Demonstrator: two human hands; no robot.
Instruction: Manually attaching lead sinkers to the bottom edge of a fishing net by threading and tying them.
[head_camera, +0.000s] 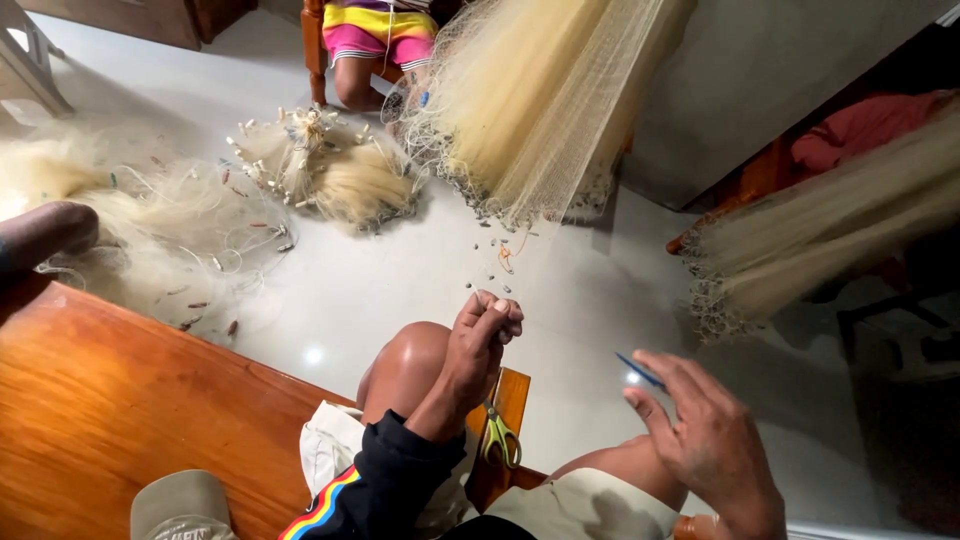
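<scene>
Pinching something small at its fingertips, the left hand (487, 335) is raised above the knee (405, 365), fingers bunched tight together; what it grips is too fine to make out, though it is probably line or mesh from the net (545, 95) hanging just beyond it. The right hand (705, 435) sits off to the side and lower, loosely half-open, with a thin blue needle (640, 371) held between thumb and forefinger, its tip pointing toward the left hand.

Below the left wrist, green-handled scissors (500, 437) lie on the wooden bench (110, 400), within easy reach of either hand. Past the left hand, small weights (495, 255) are scattered on the floor (380, 290), and further out lie heaps of pale net (330, 170). A second net (830, 225) hangs beyond the right hand. Another person (375, 45) sits on a chair at the far side.

To do this well, the left pinch should stay firm and taut so the strand does not slip, while the needle comes in level with the fingertips rather than from below.
</scene>
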